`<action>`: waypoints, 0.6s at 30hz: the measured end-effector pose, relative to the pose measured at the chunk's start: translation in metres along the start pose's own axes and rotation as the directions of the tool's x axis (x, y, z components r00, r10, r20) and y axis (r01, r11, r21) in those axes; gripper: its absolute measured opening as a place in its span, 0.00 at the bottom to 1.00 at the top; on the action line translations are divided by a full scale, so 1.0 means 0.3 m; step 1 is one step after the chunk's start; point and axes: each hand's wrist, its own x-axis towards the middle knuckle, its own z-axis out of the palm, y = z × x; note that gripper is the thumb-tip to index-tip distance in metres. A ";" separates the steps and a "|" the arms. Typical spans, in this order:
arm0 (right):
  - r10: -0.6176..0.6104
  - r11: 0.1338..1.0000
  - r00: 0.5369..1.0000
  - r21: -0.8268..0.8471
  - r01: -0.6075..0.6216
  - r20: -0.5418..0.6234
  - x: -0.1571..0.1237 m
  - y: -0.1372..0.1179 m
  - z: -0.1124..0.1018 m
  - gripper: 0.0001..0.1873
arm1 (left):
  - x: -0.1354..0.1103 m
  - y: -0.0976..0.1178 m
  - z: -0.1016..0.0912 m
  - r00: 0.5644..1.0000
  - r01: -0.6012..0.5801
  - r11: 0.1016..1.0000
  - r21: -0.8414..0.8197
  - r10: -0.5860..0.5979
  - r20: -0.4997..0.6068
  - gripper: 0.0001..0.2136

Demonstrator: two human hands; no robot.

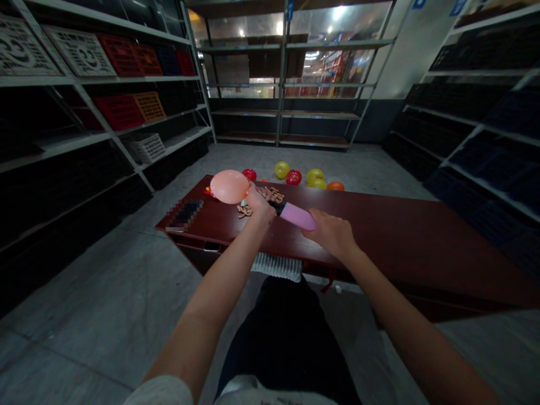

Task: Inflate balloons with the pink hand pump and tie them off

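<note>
Head view: the left hand [260, 203] closes around the inflated peach balloon [230, 187] at its neck, by the pink pump [297, 216], likely sealing in air; the right hand [331, 229] wraps the pump's right end, probably for leverage. Both work above the surface [400, 225], whose long side stretches rightward.

Dim storeroom, brightest at the back.
From where I stand, the strongest light shows at the rear window [314, 31], where lamps [338, 12] flare into white spots. Crates [476, 152] along the right sink to near black, and the lower bays of the left shelving [95, 114] lie in heavy shadow. A soft highlight sits on the peach balloon [230, 188]; the red-brown tabletop [405, 230] has a dull sheen. Coarse square pixels mask a phone-shaped object [185, 215]. Wide-angle distortion stretches both edges, and distant detail is soft.
</note>
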 end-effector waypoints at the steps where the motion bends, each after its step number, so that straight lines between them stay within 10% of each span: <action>1: -0.002 1.000 1.000 -0.007 0.002 0.013 -0.002 0.002 0.000 0.23 | 0.010 0.013 -0.005 1.000 0.008 1.000 -0.004 -0.008 -0.009 0.21; 11: -0.049 0.997 0.998 -0.064 0.051 0.037 -0.070 0.146 0.030 0.23 | 0.086 0.178 -0.028 1.000 -0.027 0.999 0.029 0.027 -0.004 0.20; 18: -0.013 0.999 0.999 -0.036 0.014 0.032 -0.102 0.167 0.043 0.18 | 0.064 0.154 -0.053 0.997 -0.077 0.997 0.025 0.076 0.027 0.19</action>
